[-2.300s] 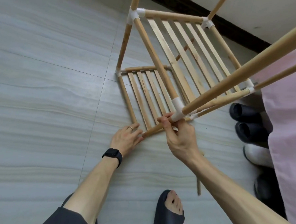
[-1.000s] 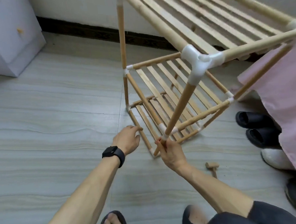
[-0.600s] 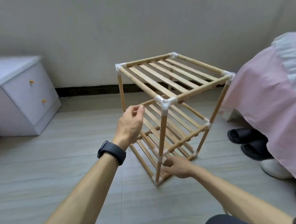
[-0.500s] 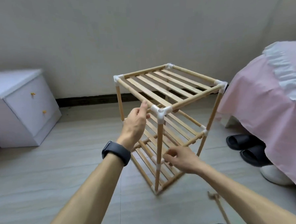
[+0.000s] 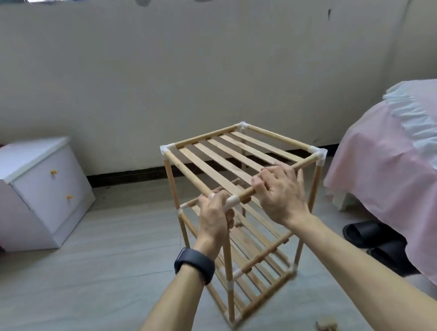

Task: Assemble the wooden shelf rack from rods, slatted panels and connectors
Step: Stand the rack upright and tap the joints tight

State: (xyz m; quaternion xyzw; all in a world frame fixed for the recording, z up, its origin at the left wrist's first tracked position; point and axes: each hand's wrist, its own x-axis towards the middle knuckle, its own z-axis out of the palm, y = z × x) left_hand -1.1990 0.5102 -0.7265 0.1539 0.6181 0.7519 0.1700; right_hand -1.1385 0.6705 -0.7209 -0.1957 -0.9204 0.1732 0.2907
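The wooden shelf rack [image 5: 240, 164] stands upright on the floor, three slatted tiers joined by rods and white connectors. My left hand [image 5: 215, 216] grips its near top corner, fingers curled round the white connector [image 5: 232, 202]. My right hand [image 5: 280, 190] grips the near top rod [image 5: 306, 163] just to the right of that corner, fingers curled over it. The lower tiers show below my wrists, partly hidden by my arms.
A white two-drawer cabinet [image 5: 36, 190] stands at the left against the wall. A bed with a pink cover [image 5: 400, 171] fills the right side, with dark slippers [image 5: 368, 236] beside it. A small wooden piece [image 5: 327, 328] lies on the floor near the rack's foot.
The view rose from the rack's base to its top. My right hand left the lower front post and took the near top rod; my left hand closed on the top corner connector.
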